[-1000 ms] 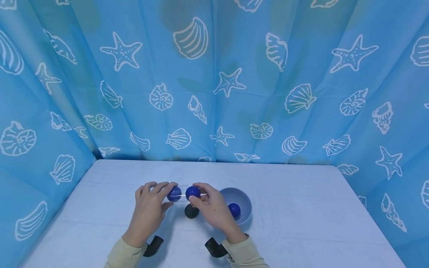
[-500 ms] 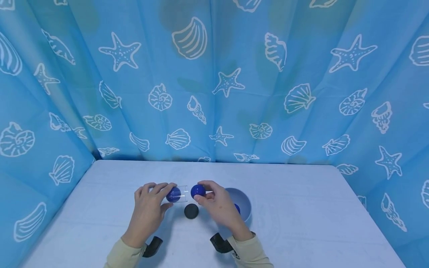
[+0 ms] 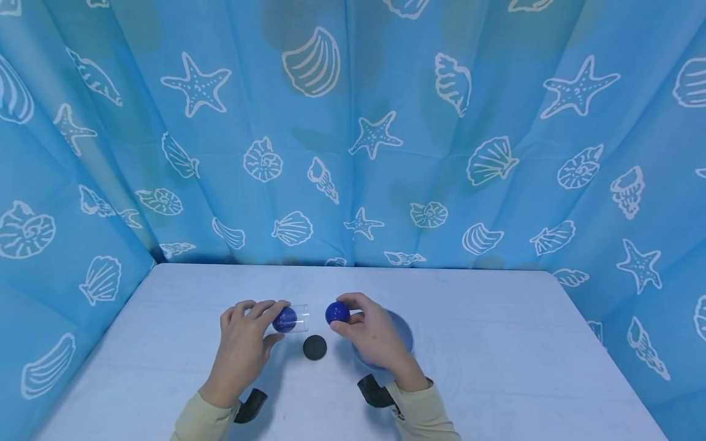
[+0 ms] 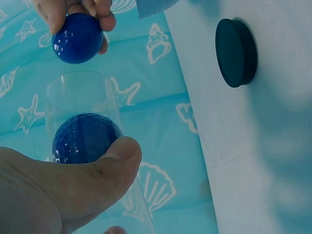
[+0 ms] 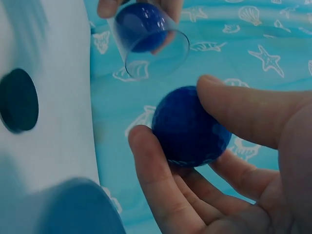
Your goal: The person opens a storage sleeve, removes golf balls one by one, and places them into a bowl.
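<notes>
My left hand grips a clear tube that lies sideways in the air. Inside the tube sits a blue golf ball, its dimples plain in the left wrist view, by my thumb. The tube's open mouth faces right. Across a small gap, my right hand pinches a second blue golf ball between thumb and fingers. Below, a round black cap lies flat on the white table. A blue-grey bowl stands partly hidden behind my right hand, which covers most of its inside.
A dark wrist-camera mount juts from the left sleeve, and another mount from the right one. The white table reaches back to a blue curtain printed with shells and starfish.
My right hand has moved right with its golf ball, away from the tube's mouth. It now hides the ball seen in the bowl earlier. My left hand and the tube have barely moved.
</notes>
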`<state>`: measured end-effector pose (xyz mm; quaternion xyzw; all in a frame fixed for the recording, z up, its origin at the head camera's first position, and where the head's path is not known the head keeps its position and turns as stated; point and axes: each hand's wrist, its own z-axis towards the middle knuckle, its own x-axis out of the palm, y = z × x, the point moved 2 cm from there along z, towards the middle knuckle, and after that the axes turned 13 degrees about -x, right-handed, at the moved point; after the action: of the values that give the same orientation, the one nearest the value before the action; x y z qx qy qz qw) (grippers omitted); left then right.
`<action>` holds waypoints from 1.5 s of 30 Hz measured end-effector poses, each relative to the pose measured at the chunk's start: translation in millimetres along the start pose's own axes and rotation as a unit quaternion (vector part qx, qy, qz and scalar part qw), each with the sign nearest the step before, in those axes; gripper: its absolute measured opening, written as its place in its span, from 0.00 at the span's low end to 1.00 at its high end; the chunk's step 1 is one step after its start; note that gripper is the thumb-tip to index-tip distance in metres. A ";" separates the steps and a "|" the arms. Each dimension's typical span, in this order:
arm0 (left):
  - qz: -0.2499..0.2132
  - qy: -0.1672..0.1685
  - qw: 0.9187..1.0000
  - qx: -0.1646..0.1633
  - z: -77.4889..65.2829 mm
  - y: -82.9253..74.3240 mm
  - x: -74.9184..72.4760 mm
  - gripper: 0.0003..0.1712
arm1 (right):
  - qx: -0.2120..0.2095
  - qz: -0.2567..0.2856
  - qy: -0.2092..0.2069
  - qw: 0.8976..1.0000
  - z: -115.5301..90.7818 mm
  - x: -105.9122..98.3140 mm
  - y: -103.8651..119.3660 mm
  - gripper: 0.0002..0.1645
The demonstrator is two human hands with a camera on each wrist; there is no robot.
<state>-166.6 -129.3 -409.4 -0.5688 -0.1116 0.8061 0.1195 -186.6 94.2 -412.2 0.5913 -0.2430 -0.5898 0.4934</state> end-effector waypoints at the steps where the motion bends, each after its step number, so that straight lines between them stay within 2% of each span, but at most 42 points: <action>1: 0.000 0.000 1.000 0.001 0.1 0.0 0.0 0.35 | -0.002 -0.002 0.003 1.000 -0.2 -1.7 -0.5 0.27; 15: -0.008 -0.003 1.000 0.006 -0.2 1.2 0.9 0.36 | -0.015 -0.008 0.044 0.999 -0.9 -21.4 -8.5 0.27; 21: -0.008 -0.004 1.000 0.007 -0.5 1.5 1.7 0.36 | -0.006 -0.016 0.055 0.998 -2.4 -28.2 -10.7 0.28; 32: -0.008 0.001 1.000 0.008 0.1 1.6 3.0 0.36 | 0.030 -0.027 0.049 0.998 -2.5 -36.8 -17.4 0.27; 45: -0.013 0.002 1.000 0.011 -0.4 2.5 3.2 0.35 | 0.024 -0.087 0.036 0.995 -4.7 -39.0 -21.8 0.24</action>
<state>-167.5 -130.6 -413.2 -0.5672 -0.1099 0.8046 0.1369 -195.9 138.1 -414.2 0.6426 -0.1874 -0.6029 0.4341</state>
